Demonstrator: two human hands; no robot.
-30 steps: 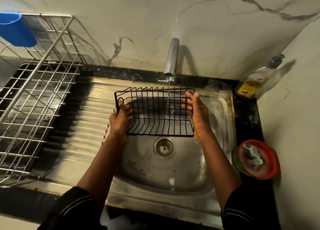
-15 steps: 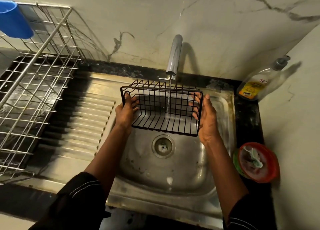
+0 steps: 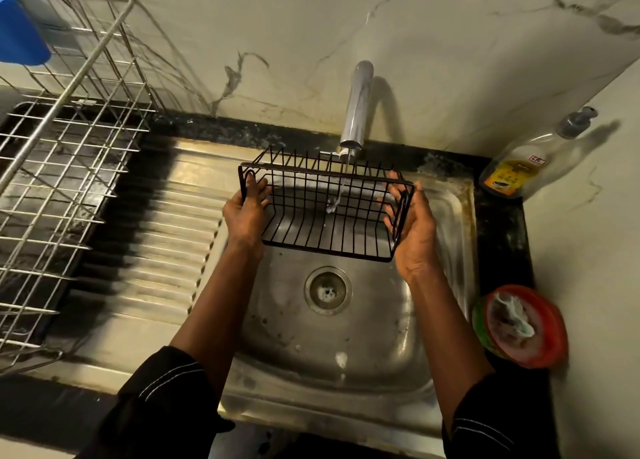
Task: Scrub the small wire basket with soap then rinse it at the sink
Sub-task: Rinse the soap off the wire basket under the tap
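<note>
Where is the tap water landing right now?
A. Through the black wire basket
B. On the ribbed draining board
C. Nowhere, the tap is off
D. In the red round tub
A: the thin stream from the chrome tap drops through the small black wire basket, which the left hand and right hand grip by its ends above the steel sink bowl.

Black, thinly white-striped sleeves (image 3: 166, 403)

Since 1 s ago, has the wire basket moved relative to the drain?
Yes. The wire basket has shifted slightly right and away from the drain, up toward the faucet.
</note>
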